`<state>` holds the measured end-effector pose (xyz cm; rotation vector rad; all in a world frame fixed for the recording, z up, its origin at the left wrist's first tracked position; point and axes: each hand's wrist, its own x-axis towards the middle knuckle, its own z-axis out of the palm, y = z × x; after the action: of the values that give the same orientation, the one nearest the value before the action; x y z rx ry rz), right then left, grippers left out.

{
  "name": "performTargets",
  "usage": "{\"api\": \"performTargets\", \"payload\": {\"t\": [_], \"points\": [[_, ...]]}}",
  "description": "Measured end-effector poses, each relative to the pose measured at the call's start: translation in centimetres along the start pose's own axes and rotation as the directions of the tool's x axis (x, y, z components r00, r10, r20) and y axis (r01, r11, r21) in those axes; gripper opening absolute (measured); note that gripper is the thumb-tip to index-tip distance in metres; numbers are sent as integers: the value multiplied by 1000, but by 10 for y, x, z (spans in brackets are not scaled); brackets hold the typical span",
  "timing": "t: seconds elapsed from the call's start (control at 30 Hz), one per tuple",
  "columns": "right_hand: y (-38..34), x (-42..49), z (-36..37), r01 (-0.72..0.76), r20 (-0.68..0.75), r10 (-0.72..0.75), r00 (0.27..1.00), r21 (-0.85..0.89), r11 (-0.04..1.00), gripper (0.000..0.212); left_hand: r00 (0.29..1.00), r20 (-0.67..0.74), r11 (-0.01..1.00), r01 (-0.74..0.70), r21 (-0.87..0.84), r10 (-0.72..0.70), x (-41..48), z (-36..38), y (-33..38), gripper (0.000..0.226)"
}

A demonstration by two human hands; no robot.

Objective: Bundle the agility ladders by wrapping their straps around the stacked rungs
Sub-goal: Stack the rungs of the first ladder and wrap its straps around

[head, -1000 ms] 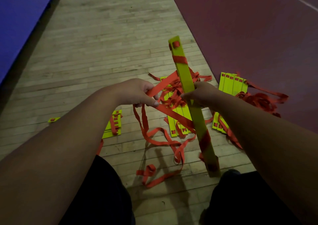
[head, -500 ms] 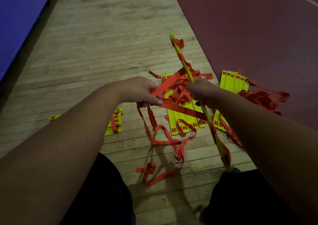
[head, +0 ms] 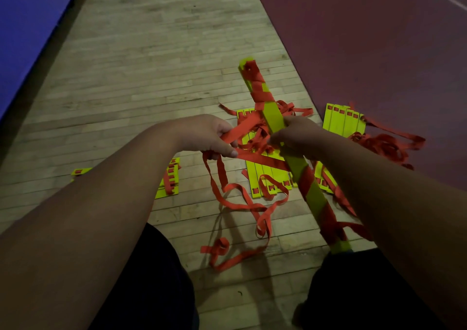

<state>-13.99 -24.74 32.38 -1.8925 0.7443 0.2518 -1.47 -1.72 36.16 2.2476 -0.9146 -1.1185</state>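
We look down over both forearms at a wood floor (head: 156,77), with a blue mat (head: 27,26) along its left edge and a maroon mat (head: 366,52) on the right.

The right hand (head: 298,137) is closed around the middle of a stack of yellow rungs (head: 274,121), held off the floor and tilted, its far end up and left, its near end down by the right knee. Orange strap is wound around the stack above the grip, near the far end, and again below it toward the near end; the part at the grip shows bare yellow.

The left hand (head: 209,135) pinches a strap (head: 255,159) between thumb and fingers. From that grip one run of strap crosses rightward to the stack just under the right hand, and looks taut. We see a second run rise from the left hand toward the stack above the right hand. Slack strap hangs from the left hand and lies in loose loops (head: 240,228) on the floor between the knees.

Behind the hands, a flat group of rungs (head: 267,178) lies on the floor among tangled strap. A second group (head: 343,122) lies at the maroon mat's edge with a heap of strap beside it. A third group (head: 170,180) lies to the left, partly hidden by the left forearm, and one rung end (head: 80,172) shows farther left.
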Motion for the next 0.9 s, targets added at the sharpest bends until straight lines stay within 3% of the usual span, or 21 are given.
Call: {"api": "performTargets", "payload": {"t": [0.13,0.3,0.4,0.53,0.67,0.9], "points": [[4,1,5,33,-25,-32,999,27,999,39,1000,4,1000,-10,8,10,3,2,0,27],[-1,0,11,52,-26,-53,998,-34,998,13,1000,2,1000,-14,20,14,5,3,-1,29],[-7,-3,12,6,6,-5,1000,-97,995,16,1000,-8,1000,-7,29,7,4,3,-1,26],[-10,-4,15,-105,133,105,985,-9,994,16,1000,-15,999,3,44,-2,3,3,0,24],[-5,0,12,-71,195,91,977,-106,992,18,1000,-14,997,23,68,-23,2,2,-1,23],[-1,0,13,-17,122,35,992,-145,989,21,1000,-12,998,3,66,-2,2,3,2,22]]}}
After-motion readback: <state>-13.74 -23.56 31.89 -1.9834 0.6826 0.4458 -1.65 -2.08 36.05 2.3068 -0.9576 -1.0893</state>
